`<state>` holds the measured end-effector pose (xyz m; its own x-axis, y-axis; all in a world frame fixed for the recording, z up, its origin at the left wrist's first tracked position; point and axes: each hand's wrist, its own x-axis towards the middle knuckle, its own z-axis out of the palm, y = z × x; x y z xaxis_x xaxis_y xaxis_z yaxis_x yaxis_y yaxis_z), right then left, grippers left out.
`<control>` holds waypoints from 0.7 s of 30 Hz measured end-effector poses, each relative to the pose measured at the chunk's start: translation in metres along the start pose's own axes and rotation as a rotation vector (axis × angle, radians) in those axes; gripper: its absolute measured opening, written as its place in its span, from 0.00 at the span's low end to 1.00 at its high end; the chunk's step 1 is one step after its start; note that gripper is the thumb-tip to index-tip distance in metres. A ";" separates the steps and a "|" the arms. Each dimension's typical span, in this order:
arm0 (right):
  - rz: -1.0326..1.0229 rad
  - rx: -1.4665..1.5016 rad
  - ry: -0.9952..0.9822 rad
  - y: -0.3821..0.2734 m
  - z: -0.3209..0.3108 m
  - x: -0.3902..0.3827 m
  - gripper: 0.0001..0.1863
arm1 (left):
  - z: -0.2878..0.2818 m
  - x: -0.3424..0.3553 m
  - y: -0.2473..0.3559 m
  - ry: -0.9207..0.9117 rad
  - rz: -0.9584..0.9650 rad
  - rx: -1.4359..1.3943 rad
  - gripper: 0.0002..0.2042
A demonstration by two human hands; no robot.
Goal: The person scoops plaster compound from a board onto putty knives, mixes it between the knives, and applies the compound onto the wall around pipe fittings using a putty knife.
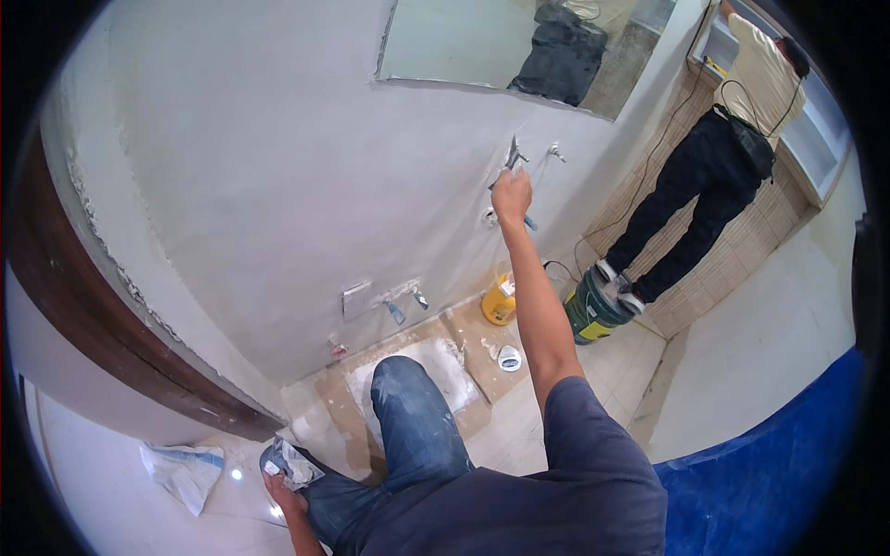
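The right hand [512,196] is curled tight round a putty knife [512,155], raised at the grey wall [278,185] under the mirror [454,46], near a pipe fitting [555,152]; the left hand [289,498], low by the left knee [273,453], grips a white-smeared piece [299,472]; I cannot tell how tightly.

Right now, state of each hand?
Left hand: holding a plaster-smeared item, kind unclear.
Right hand: closed, holding a blue-handled putty knife.

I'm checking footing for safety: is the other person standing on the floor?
No, the other person stands on a green bucket.
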<state>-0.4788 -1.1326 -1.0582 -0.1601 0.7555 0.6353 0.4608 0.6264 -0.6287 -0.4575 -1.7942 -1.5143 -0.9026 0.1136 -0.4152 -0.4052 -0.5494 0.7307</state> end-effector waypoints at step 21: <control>-0.135 0.081 0.045 0.063 0.042 -0.064 0.19 | 0.019 -0.008 0.011 -0.021 0.014 -0.014 0.30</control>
<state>-0.4763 -1.1335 -1.1567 -0.1755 0.6553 0.7347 0.3653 0.7363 -0.5696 -0.4576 -1.7856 -1.4923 -0.9112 0.1233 -0.3930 -0.3905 -0.5626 0.7287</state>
